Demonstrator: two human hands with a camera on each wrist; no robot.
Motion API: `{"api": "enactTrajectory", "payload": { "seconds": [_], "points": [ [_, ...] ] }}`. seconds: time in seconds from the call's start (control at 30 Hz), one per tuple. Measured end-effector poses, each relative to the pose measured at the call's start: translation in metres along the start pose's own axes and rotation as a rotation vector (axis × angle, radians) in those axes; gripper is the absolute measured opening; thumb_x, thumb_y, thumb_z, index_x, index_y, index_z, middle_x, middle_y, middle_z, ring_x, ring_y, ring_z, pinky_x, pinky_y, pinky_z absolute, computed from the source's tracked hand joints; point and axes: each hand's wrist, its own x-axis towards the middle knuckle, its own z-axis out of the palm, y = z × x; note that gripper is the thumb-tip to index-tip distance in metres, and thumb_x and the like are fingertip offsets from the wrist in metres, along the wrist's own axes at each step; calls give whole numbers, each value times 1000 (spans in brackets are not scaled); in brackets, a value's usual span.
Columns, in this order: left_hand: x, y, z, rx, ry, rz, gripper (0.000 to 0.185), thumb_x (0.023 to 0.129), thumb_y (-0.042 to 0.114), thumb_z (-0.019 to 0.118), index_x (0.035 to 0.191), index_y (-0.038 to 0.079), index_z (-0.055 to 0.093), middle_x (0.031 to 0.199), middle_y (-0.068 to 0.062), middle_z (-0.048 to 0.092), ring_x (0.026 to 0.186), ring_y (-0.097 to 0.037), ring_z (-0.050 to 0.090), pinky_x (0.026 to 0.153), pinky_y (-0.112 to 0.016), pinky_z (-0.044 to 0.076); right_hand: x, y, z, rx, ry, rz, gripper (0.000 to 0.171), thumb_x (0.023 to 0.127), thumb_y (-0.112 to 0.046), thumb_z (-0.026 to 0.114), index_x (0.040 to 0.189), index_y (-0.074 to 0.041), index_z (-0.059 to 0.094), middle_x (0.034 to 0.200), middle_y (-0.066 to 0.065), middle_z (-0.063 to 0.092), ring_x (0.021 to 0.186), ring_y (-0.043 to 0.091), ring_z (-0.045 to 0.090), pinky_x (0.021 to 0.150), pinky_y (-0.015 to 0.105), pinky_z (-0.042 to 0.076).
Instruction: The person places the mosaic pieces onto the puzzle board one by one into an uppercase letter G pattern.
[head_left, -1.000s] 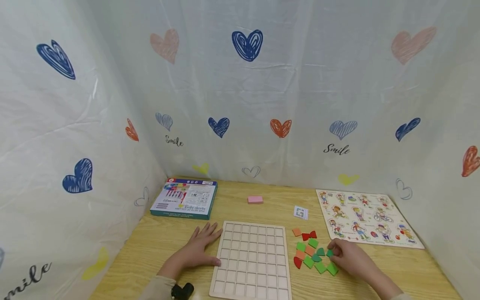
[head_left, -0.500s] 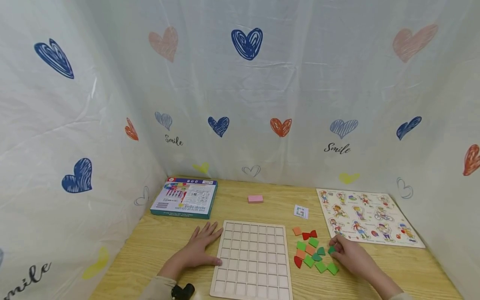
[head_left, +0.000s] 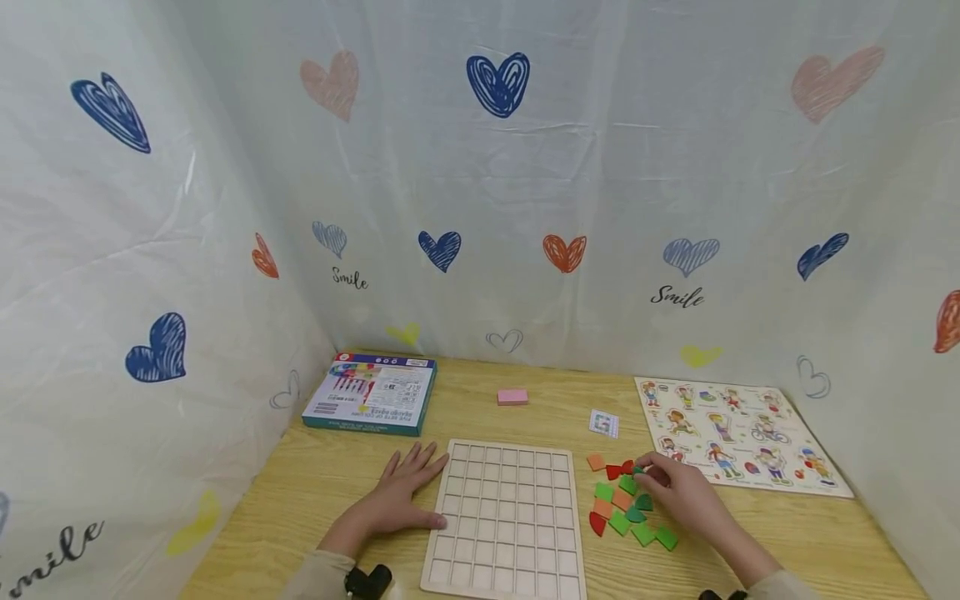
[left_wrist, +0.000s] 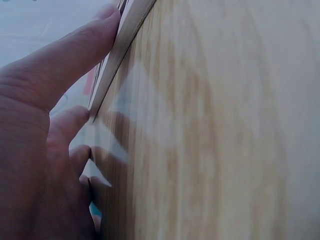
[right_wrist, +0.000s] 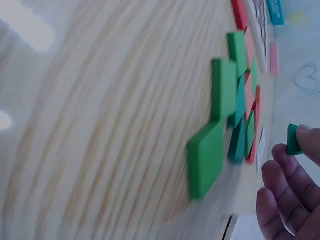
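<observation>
My left hand (head_left: 401, 497) lies with spread fingers on the table, its thumb on the left edge of the wooden grid board (head_left: 504, 517). In the left wrist view that thumb (left_wrist: 75, 60) touches the board's rim. Between thumb and forefinger, my right hand (head_left: 686, 493) pinches a small dark green tile (right_wrist: 293, 139), raised over the far end of the tile group. Beneath and beside it lie light green squares (head_left: 642, 533), orange squares (head_left: 602, 507), red rounded pieces (head_left: 597, 523) and dark green rounded pieces (head_left: 634, 514).
A picture puzzle board (head_left: 738, 433) lies at the back right. Closer to the middle are a small printed card (head_left: 603, 423) and a pink block (head_left: 512, 397). A flat box (head_left: 369, 394) sits at the back left. Heart-printed curtains (head_left: 450, 167) enclose the table.
My right hand has picked up the dark green tile from the right side of the group and moved it left and away from me. The left hand stays on the board's edge.
</observation>
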Motion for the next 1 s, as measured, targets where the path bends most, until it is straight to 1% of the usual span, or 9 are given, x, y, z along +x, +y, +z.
{"api": "enactTrajectory", "payload": {
  "seconds": [0.1,0.27,0.37,0.5,0.57,0.77,1.0],
  "points": [
    [0,-1,0,12,0,2,98,85,59,74,162,15,31,169,-17,13,155,-43,0,120,-64,-8,5,-12,7,60,-33,-31,18,100,-24,66,115,-15,72,85,-7,67,73,5,59,64,26,49],
    [-2,0,0,11,1,6,95,87,58,72,161,15,31,169,-17,13,155,-43,0,120,-64,-9,17,-32,23,104,-75,-114,28,101,-17,65,128,-11,69,88,-6,65,71,4,56,60,25,47],
    [-2,2,-1,7,1,3,95,87,58,73,161,15,32,169,-17,13,155,-43,0,120,-64,-9,25,-42,35,121,-74,-173,24,99,-15,67,123,-11,68,88,-6,63,71,2,56,60,25,48],
    [-2,4,-2,10,11,1,96,86,57,75,161,15,33,169,-18,14,154,-44,0,120,-64,-8,34,-55,50,142,-81,-218,15,99,-16,68,114,-17,67,86,-8,63,71,2,56,62,24,50],
    [-2,4,-2,2,17,0,96,85,56,76,160,14,34,168,-19,15,154,-44,1,120,-63,-8,39,-63,57,152,-95,-220,15,99,-14,67,113,-20,69,86,-9,63,71,3,56,63,24,50],
    [-3,3,-1,-23,41,1,97,82,53,80,159,11,38,167,-20,17,154,-45,3,120,-63,-8,52,-84,77,188,-121,-235,15,100,-15,66,112,-23,70,86,-10,64,72,4,56,65,23,50],
    [-1,1,0,-12,43,-13,98,81,58,79,159,16,38,168,-16,17,155,-41,2,121,-60,-8,68,-108,97,220,-136,-291,15,100,-11,64,106,-22,73,85,-10,64,73,5,55,66,23,50]
  ]
}}
